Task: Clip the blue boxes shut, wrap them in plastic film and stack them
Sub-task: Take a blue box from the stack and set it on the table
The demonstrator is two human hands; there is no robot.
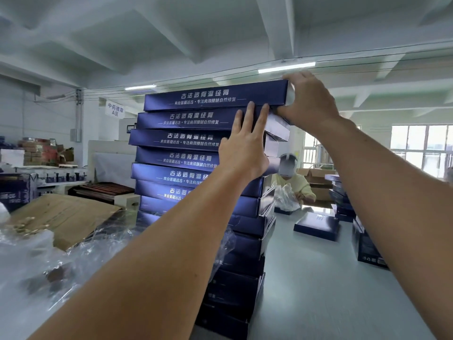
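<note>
Blue cardboard boxes with white lettering on their near sides form a tall stack (pixel 171 158) standing on the grey tabletop (pixel 306 278), directly in front of the wearer. The boxes do not sit flush: several are offset left or right of their neighbours.

The top box (pixel 213 96) lies flat on the stack, its right end overhanging the box beneath. The right hand (pixel 311 101) grips that end, with the fingers curled over the upper edge and the thumb beneath the corner. The left hand (pixel 245 146) is spread flat, fingers straight, with the palm pressed against the near face of the stack. Its fingertips reach the lower edge of the top box, and it holds nothing.

Loose plastic film (pixel 61 261) lies crumpled on the tabletop to the left of the stack, with a flattened cardboard sheet (pixel 66 217) just behind it.

To the right of the stack, a single box (pixel 317 228) lies flat on the tabletop, well apart from it. A lower stack (pixel 340 200) of similar boxes stands behind that box, and another dark box (pixel 370 249) stands near the right edge.

A seated person (pixel 294 185) in a pale yellow top is at the far side, handling a clear bag (pixel 284 197). Whether the boxes in the main stack are film-wrapped cannot be told for most of them.
</note>
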